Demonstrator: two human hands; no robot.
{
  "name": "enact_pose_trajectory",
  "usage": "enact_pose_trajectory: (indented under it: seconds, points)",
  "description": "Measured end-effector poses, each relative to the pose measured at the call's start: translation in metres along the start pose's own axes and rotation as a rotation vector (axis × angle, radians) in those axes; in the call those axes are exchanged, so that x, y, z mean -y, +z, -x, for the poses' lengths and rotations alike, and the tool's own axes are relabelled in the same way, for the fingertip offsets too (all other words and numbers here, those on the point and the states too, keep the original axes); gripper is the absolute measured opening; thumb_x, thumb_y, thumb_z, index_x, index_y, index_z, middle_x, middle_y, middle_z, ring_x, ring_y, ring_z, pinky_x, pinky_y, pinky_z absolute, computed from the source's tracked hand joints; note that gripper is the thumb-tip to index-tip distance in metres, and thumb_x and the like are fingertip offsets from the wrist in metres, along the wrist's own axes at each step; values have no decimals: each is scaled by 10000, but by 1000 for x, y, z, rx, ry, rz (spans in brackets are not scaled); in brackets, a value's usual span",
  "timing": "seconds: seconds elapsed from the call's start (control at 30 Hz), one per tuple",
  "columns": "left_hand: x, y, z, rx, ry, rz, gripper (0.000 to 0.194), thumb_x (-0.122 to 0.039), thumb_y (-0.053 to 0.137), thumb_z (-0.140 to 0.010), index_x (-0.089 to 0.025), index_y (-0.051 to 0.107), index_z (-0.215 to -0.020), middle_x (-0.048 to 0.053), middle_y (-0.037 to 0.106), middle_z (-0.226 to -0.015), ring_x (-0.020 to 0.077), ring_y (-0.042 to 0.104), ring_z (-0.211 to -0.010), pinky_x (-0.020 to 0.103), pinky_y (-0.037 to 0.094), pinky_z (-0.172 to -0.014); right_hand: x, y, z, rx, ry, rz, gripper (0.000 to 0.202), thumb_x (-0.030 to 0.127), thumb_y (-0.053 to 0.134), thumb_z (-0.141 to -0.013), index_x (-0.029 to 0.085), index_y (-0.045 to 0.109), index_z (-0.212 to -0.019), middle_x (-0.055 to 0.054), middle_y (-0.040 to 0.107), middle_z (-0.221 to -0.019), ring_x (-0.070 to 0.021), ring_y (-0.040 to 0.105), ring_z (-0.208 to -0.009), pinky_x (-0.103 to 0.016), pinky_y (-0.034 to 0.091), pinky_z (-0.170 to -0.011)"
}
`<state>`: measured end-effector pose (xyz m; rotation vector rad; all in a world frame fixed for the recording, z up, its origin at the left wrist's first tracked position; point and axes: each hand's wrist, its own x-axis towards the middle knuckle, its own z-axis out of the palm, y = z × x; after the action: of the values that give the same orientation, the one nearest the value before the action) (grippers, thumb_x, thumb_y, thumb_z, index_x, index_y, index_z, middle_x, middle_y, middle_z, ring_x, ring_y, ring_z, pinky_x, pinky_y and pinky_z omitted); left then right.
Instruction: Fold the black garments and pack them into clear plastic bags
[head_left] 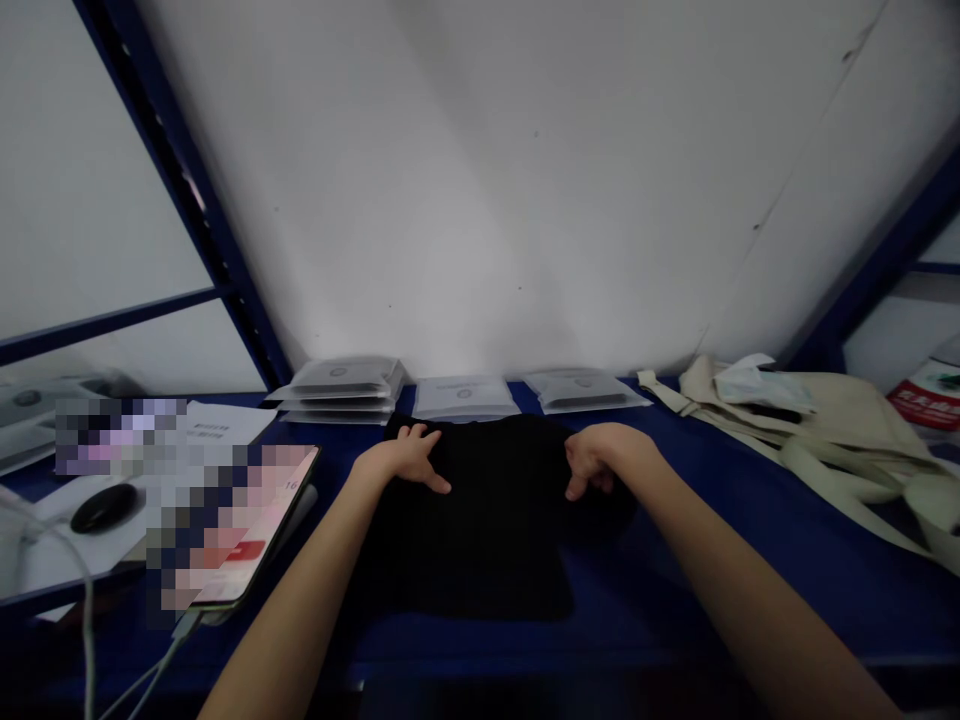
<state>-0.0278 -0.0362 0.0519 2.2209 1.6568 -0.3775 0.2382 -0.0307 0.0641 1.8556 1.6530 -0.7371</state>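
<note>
A black piece of folded cloth (495, 530), perhaps a garment, lies on the blue tabletop (697, 580) in front of me. My left hand (405, 458) rests on its upper left part, the thumb stretched away from the other fingers. At the upper right edge of the cloth, my right hand (600, 455) has its fingers curled in, with the thumb pointing down, and grips the dark fabric there. The cloth is too dark to show its folds or exact kind.
Flat packets in translucent bags (341, 378) line the back wall. A phone (259, 530) with a white cable stands at left near papers and a black mouse (105, 508). Beige fabric bags with straps (832, 420) lie at right. Blue metal posts frame both sides.
</note>
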Motion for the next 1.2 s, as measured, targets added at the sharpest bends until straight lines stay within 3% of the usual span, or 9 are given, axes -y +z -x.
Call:
enact_pose_trajectory:
  seconds: [0.13,0.33,0.47,0.6,0.8,0.93,1.1,1.2]
  points:
    - [7,1,-4,-151,-73,13,782,-520,492,-742,-107,317,-1383,192,264,-1441,339,264,-1315,408,326,-1004,-8,-1,-12,28,54,-71,308,405,772,-540,156,620,-640,-63,624,-611,-272,634,-662,-408,482,-607]
    - [13,4,-10,-237,-115,33,606,-456,455,-789,-141,425,-1306,177,404,-1320,289,525,-1103,349,419,-891,-14,-7,-1,115,127,-111,274,343,601,-781,135,596,-601,-70,638,-620,-206,641,-659,-343,484,-641]
    - [10,6,-10,-252,-147,-12,578,-460,452,-795,-170,451,-1296,182,388,-1325,334,446,-1182,377,411,-896,-23,-12,8,174,115,-210,405,352,462,-886,119,594,-583,-62,631,-627,-157,625,-597,-307,481,-640]
    - [5,9,-12,-271,-156,-27,597,-491,402,-821,-190,405,-1337,181,343,-1368,352,349,-1252,410,393,-915,-30,-14,11,149,111,-246,455,380,433,-899,118,601,-567,-67,618,-613,-165,624,-606,-305,474,-624]
    - [3,12,-15,-311,-107,-50,613,-467,381,-838,-163,351,-1369,179,363,-1359,330,352,-1245,416,388,-924,-31,-14,16,110,142,-281,460,379,386,-917,124,604,-602,-63,613,-594,-162,604,-571,-297,454,-559]
    - [2,11,-12,-278,-95,-57,638,-476,398,-818,-146,358,-1363,175,363,-1374,329,342,-1259,413,375,-948,-29,-17,13,-58,36,-275,422,372,385,-916,134,568,-621,-65,629,-624,-133,589,-527,-257,425,-526]
    - [-2,10,-6,-151,-111,-2,817,-607,376,-778,-128,223,-1422,180,201,-1478,354,181,-1349,451,334,-988,-5,-11,0,-325,-388,-231,270,373,491,-849,152,572,-718,-41,638,-628,-127,581,-522,-241,430,-545]
    - [-5,10,-4,-100,-130,16,884,-649,383,-749,-130,179,-1435,175,136,-1499,364,126,-1364,482,309,-1002,25,5,-3,-620,-597,-148,224,342,494,-841,157,619,-842,-78,672,-811,-179,623,-717,-277,453,-672]
